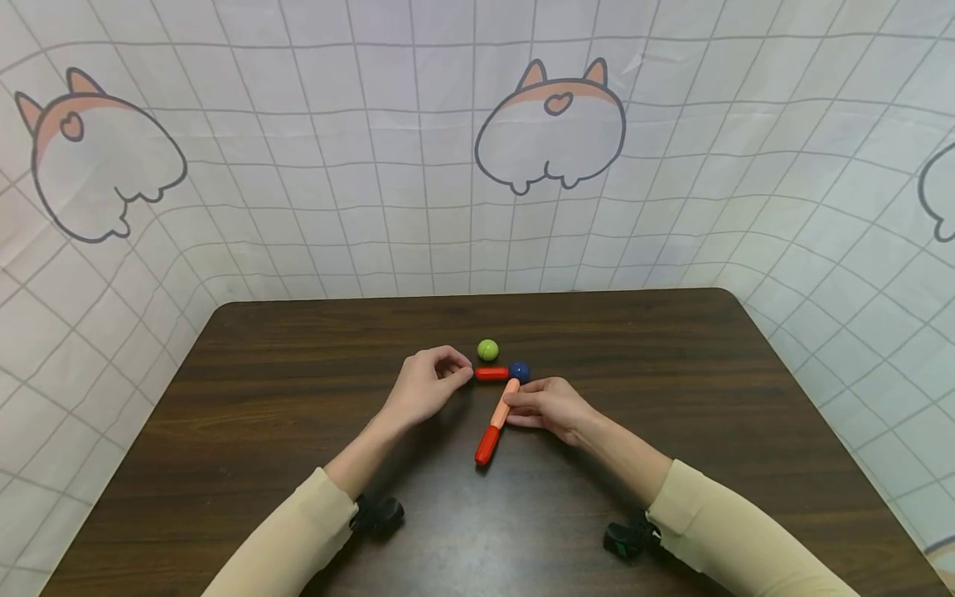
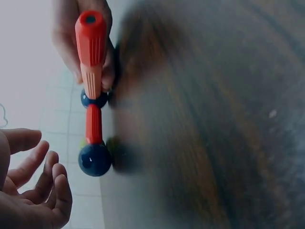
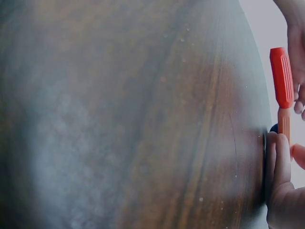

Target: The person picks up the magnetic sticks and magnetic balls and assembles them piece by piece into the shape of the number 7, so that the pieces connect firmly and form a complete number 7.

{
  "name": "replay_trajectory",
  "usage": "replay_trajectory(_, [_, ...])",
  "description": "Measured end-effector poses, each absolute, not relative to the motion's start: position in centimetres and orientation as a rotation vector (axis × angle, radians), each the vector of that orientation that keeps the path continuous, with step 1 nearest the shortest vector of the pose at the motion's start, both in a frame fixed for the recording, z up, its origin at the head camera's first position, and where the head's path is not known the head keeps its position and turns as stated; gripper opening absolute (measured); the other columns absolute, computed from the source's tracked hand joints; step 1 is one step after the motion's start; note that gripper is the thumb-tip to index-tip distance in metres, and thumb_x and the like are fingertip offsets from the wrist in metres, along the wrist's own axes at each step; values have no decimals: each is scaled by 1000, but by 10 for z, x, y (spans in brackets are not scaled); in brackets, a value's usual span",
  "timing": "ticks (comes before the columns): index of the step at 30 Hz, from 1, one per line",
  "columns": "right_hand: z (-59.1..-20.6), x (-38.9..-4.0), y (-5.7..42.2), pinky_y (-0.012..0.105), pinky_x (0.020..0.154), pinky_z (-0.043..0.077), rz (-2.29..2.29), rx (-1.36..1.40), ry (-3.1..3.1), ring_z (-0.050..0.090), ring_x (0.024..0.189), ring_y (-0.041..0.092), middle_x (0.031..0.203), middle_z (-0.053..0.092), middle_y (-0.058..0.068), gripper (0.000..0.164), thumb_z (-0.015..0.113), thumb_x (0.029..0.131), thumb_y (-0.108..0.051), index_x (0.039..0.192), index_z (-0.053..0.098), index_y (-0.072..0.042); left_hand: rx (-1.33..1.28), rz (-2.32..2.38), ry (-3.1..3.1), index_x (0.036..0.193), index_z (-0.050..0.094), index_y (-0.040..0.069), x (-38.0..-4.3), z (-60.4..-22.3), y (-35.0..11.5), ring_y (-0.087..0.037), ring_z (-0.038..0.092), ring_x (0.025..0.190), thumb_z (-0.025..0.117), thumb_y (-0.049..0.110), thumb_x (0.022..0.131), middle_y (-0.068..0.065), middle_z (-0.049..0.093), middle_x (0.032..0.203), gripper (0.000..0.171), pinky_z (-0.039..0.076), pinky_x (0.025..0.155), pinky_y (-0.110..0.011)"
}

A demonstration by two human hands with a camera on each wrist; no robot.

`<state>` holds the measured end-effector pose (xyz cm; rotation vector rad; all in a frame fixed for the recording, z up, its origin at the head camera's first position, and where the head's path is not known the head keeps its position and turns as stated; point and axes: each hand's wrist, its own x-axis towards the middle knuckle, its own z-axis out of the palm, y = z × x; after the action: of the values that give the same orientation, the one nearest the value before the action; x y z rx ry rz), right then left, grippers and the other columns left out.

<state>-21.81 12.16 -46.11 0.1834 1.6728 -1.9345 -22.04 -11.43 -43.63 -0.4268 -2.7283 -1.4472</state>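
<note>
My right hand (image 1: 548,408) pinches an orange ribbed toy rod (image 1: 505,404) between thumb and fingers. A longer red rod (image 1: 487,446) joins its near end in line, pointing toward me. The orange rod's far end meets a blue ball (image 1: 519,371). From that ball a short red rod (image 1: 491,375) runs left to a second blue ball (image 2: 94,160), which my left fingers hide in the head view. My left hand (image 1: 427,385) hovers beside this ball with fingers loosely bent; the left wrist view shows a gap between them.
A light green ball (image 1: 488,350) lies on the dark wooden table (image 1: 298,348), just behind the short red rod. A white gridded curtain (image 1: 336,166) with cartoon prints stands round the table's back and sides. Each wrist wears a small black camera (image 1: 630,537).
</note>
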Motion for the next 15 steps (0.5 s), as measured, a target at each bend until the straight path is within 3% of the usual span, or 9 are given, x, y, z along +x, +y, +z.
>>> replay_trajectory(7, [-460, -218, 122, 33, 82, 58, -1933, 181, 1679, 73, 86, 19, 101, 70, 17, 33, 68, 99, -3, 124, 58, 17, -412, -1467, -2692, 107, 73, 11, -236, -444, -116, -19, 62, 91, 73, 18, 97, -1, 67, 101, 12, 50, 81, -38])
replay_trajectory(15, [-460, -217, 122, 34, 82, 58, -1923, 183, 1683, 73, 87, 19, 104, 69, 17, 35, 67, 100, -4, 127, 57, 17, -425, -1502, -2769, 125, 68, 9, -256, -450, -112, -30, 58, 119, 73, 21, 97, -9, 63, 128, 31, 47, 98, -49])
